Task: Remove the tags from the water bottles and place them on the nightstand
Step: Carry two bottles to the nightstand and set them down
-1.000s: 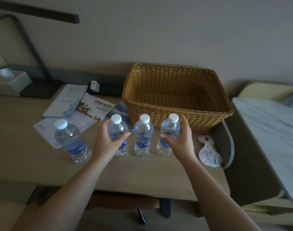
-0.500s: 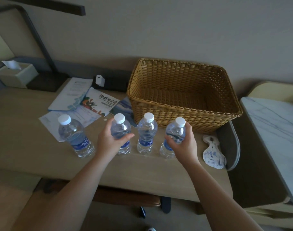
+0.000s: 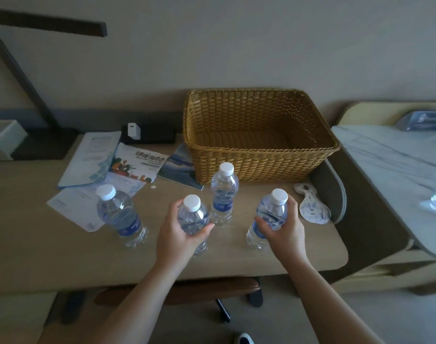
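Two bottles are in hand at once: the left hand (image 3: 179, 234) wraps its grip round the shoulder of one water bottle (image 3: 192, 220), and the right hand (image 3: 284, 225) curls its grip round the body of another water bottle (image 3: 270, 214). Both appear to be just off or barely on the table (image 3: 63, 256); I cannot tell which. Each points cap-up, its long axis near vertical, the right one leaning slightly toward the left. To carry them well, I judge, hold firm below the shoulder, keep them upright, and lift clear of the third bottle (image 3: 223, 192) standing just behind. A fourth bottle (image 3: 120, 214) stands to the left. A loose tag (image 3: 311, 207) lies beside the wicker basket (image 3: 259, 135); the marble-topped nightstand (image 3: 398, 165) waits to the right.
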Demonstrator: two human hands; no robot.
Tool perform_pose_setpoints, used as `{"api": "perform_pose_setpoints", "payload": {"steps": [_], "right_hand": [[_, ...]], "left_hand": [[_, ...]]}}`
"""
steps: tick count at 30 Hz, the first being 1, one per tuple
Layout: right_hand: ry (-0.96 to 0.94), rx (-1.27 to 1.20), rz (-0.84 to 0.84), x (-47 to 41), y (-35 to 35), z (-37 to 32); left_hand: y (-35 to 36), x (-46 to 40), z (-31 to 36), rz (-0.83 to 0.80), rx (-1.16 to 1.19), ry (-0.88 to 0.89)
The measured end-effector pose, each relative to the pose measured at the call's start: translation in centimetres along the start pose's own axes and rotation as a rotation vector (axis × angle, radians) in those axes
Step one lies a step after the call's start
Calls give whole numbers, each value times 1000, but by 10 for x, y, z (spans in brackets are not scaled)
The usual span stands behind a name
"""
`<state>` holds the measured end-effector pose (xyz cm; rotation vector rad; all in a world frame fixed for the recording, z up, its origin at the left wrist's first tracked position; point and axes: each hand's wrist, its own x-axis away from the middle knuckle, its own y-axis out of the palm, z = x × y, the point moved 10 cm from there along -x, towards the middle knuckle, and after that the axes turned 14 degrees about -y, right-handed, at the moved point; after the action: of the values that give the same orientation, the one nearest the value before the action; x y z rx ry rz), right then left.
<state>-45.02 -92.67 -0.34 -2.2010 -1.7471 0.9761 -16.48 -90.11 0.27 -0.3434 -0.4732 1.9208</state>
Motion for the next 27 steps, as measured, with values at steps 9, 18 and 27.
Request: {"api": "perform_pose_setpoints", "payload": {"steps": [9, 18, 27], "right_hand": [[121, -16, 305, 55, -70, -10], [225, 150, 648, 164, -219, -8], [441, 302, 1031, 334, -368, 22]], "left_hand": [[19, 30, 51, -117, 1, 195], [141, 137, 131, -547, 95, 396], [285, 322, 180, -1085, 121, 477]]}}
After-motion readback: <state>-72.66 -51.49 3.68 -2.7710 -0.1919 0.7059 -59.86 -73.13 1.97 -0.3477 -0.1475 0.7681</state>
